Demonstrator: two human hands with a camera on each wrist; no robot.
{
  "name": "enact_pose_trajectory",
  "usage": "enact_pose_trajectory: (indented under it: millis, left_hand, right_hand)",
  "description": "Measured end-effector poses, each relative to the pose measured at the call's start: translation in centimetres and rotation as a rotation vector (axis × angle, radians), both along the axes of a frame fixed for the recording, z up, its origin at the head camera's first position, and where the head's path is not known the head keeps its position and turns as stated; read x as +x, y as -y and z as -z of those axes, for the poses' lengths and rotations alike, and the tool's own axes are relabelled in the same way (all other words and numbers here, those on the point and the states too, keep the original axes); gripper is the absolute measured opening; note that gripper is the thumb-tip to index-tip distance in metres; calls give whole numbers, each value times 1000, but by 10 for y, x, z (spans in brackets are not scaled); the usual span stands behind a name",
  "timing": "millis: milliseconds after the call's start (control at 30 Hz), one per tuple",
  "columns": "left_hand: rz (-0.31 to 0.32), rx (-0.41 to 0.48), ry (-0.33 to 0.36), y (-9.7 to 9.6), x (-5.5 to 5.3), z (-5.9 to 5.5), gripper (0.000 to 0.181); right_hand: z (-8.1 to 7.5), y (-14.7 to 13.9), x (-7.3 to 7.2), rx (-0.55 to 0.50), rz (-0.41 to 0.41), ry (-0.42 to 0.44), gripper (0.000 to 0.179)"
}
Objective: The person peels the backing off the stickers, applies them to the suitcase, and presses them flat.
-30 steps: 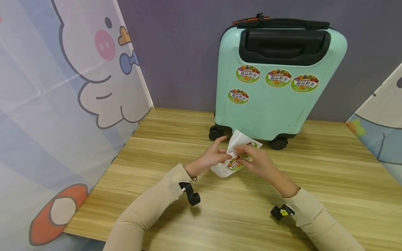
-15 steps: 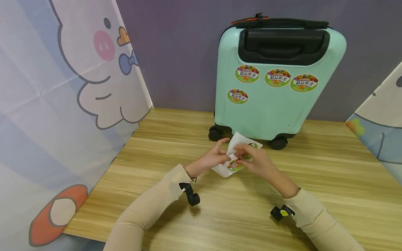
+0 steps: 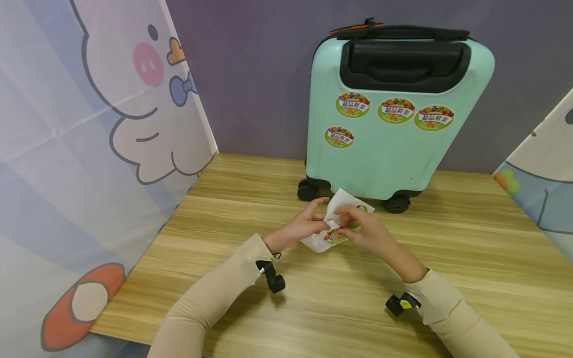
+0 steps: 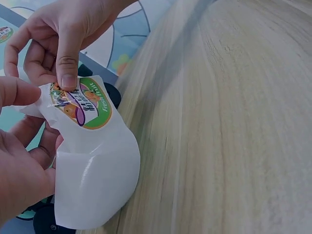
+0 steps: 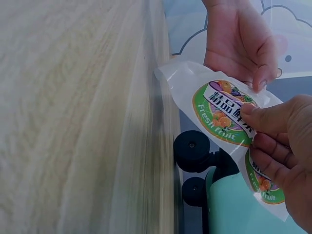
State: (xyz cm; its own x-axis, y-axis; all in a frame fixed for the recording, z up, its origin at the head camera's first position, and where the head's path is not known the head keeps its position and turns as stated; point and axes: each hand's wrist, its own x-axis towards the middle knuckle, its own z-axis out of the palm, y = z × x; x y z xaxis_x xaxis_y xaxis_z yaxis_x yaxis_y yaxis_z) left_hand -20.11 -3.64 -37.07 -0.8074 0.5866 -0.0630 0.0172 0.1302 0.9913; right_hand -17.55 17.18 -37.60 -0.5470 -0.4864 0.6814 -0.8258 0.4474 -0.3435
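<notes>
A white sticker sheet [image 3: 317,243] with two oval fruit stickers is held up between both hands, in front of the suitcase. My left hand [image 3: 301,227] pinches the sheet's left part between thumb and fingers. From the right, my right hand [image 3: 369,231] pinches it, its thumb pressed on one printed sticker [image 5: 222,114] in the right wrist view. Part of the second sticker [image 5: 265,183] shows below those fingers. In the left wrist view the white strip of the sheet [image 4: 97,185] bends down past the left hand.
A mint-green suitcase [image 3: 380,164] with black wheels stands upright at the back of the wooden table [image 3: 313,308]. Several oval fruit stickers [image 3: 352,105] are on its front. A cartoon-print cloth [image 3: 53,164] borders the left side, and a dark wall [image 3: 250,79] stands behind.
The sheet's upper part has dipped slightly, and the fingers have shifted a little on it. Both hands stay in almost the same place; the suitcase has not moved.
</notes>
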Motion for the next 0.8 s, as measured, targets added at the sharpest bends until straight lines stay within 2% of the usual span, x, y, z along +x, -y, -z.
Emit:
enact_pose_trajectory:
  millis: [167, 433, 700, 800]
  left_hand:
    - [4, 9, -4, 1, 0, 1, 76]
    - [26, 72, -28, 1, 1, 1, 87]
    - [56, 43, -66, 4, 1, 3, 87]
    - [65, 34, -54, 4, 0, 4, 87]
  right_hand:
    - [2, 1, -3, 26, -4, -22, 53]
    - [2, -3, -3, -18, -25, -3, 48]
    - [0, 0, -3, -12, -18, -18, 49]
    - [0, 0, -4, -3, -8, -21, 49]
